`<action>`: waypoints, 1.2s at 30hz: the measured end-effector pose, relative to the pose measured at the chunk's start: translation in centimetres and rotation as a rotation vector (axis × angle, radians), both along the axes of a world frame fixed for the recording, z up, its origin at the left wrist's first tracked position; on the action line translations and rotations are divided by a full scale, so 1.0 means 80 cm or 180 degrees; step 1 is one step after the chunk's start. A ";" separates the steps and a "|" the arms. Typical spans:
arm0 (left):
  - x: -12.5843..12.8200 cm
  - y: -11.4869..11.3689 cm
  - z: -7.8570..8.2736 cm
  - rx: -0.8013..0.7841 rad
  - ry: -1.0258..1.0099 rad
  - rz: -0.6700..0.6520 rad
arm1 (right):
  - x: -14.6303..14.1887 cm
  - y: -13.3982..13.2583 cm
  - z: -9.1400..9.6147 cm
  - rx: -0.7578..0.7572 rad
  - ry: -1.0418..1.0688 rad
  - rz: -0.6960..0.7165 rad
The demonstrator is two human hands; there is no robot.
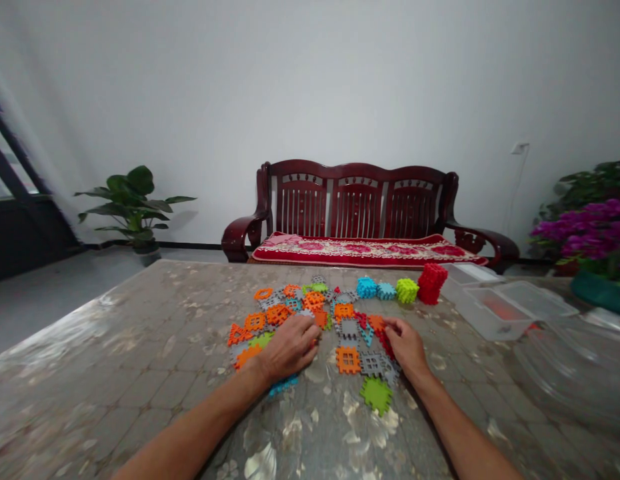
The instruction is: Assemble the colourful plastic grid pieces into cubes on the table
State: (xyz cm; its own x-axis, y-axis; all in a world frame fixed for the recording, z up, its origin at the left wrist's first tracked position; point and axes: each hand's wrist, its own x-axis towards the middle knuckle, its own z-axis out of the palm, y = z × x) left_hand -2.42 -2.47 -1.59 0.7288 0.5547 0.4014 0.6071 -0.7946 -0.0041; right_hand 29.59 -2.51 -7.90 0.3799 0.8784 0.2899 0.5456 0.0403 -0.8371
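Note:
Interlocking plastic building tiles in orange, grey, green, blue and red lie spread over the middle of the table. My left hand (293,347) rests among them with its fingers curled down. A light grey tile shows just past its knuckles, and a blue tile (283,385) lies partly under the wrist. My right hand (407,347) is at the right edge of the spread, fingers bent together beside an orange tile (376,323) and a red tile (385,343). What either hand grips is hidden. Closer to me lie an orange window tile (348,360) and a green tile (377,395).
Beyond the spread stand blue stacks (367,288), a lime stack (407,290) and a tall red stack (432,284). Clear plastic boxes (495,313) sit at the right on the patterned table (155,400). A purple-flowered plant (590,230) and a wooden bench (357,207) are further off.

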 end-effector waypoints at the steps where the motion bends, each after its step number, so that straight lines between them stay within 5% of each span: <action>1: -0.003 0.009 0.002 0.0088 0.0011 0.0094 | 0.000 0.000 0.000 0.0013 -0.0048 0.0001; 7: 0.002 0.024 0.006 0.0651 -0.0276 0.1226 | -0.004 -0.002 -0.002 0.0024 -0.0793 -0.0123; 13: 0.051 -0.023 -0.018 -0.0349 -0.0315 0.0647 | -0.014 -0.002 0.004 -0.0352 -0.1400 0.0019; 17: 0.080 -0.040 -0.032 -0.0980 -0.0123 0.0783 | -0.018 0.007 0.012 -0.0536 -0.1496 0.0268; 26: 0.114 -0.017 -0.027 -0.0708 0.0177 0.1178 | -0.052 0.026 0.042 -0.0632 -0.1894 0.0833; 36: 0.119 0.004 -0.030 -0.1409 -0.0941 0.1111 | -0.089 0.038 0.045 -0.0514 -0.0941 0.0742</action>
